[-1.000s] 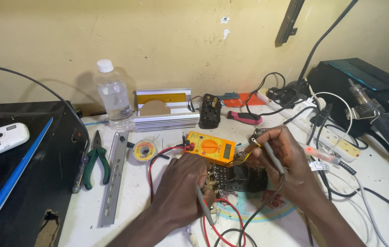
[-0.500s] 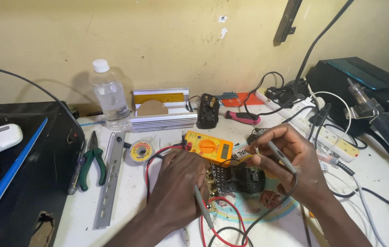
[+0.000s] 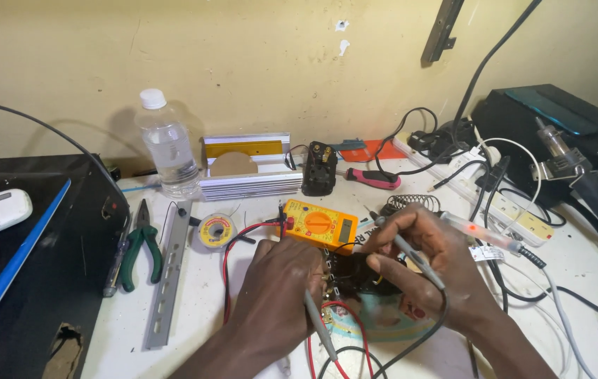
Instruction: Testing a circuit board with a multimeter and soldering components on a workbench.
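My left hand [image 3: 281,284] holds a grey test probe [image 3: 318,324] with a red lead, its tip down on a dark circuit board [image 3: 358,275] between my hands. My right hand [image 3: 429,263] grips a second grey probe [image 3: 411,254] with a black lead, pointing up and left over the same board. A yellow multimeter [image 3: 318,224] lies just beyond my fingers, its red and black leads looping across the white table [image 3: 193,309].
Green-handled pliers [image 3: 141,245], a metal rail [image 3: 167,284] and a solder spool [image 3: 216,229] lie to the left. A water bottle [image 3: 167,147], a finned aluminium case [image 3: 250,168] and a black plug [image 3: 318,168] stand behind. A power strip [image 3: 516,210] and cables crowd the right.
The view has shifted slightly. Both hands have stayed over the board, the right probe tilting a little as its tip moved up and left.
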